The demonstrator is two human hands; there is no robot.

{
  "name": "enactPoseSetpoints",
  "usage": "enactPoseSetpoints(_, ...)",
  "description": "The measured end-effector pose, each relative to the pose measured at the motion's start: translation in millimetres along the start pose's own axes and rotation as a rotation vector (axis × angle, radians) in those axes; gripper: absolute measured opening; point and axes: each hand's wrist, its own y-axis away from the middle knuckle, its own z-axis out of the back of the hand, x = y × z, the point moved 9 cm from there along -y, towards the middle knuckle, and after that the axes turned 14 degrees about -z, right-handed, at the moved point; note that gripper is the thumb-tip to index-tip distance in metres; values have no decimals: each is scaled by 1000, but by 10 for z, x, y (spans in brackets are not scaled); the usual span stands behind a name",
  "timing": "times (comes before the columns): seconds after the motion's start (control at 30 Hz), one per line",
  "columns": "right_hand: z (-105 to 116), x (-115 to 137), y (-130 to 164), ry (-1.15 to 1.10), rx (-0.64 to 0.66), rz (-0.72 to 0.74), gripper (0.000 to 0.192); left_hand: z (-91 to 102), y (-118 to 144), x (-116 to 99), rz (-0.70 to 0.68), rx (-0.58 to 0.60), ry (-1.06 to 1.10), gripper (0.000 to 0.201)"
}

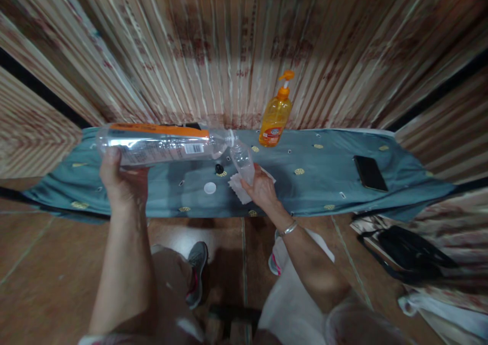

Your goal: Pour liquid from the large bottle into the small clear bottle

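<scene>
A large clear plastic bottle (163,144) with an orange and black label lies sideways in my left hand (124,180), fingers closed round its base end. Its neck points right and meets the mouth of a small clear bottle (243,158), which tilts toward it. Around the lower part of that small bottle my right hand (263,190) is closed. Beneath it lies a pale cloth or tissue (240,189). A white cap (210,188) and a small black cap-like piece (219,169) rest on the cloth-covered table nearby. Whether liquid passes between the bottles I cannot tell.
An orange pump bottle (275,119) stands at the back of the green tablecloth (305,187). A black phone (369,173) lies on the right side. Pleated curtain (213,55) rises behind the table. On the lower right sits a black bag (412,253).
</scene>
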Motion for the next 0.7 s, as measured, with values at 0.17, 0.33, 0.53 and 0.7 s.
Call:
enactPoseSetpoints(0.17,-2,2,3,13,4,-4,66,2,-3,-12,-3,5,-16,39)
enactPoseSetpoints(0.33,1,1,6,20,0,-7,65,-26,1,-23,1,25,-20,41)
enactPoseSetpoints(0.53,-5,2,5,25,-9,4,65,-9,19,-24,11,-26,-40,43)
enactPoseSetpoints(0.7,-8,-5,-5,12,-15,2,66,-18,26,-35,12,-43,-48,40)
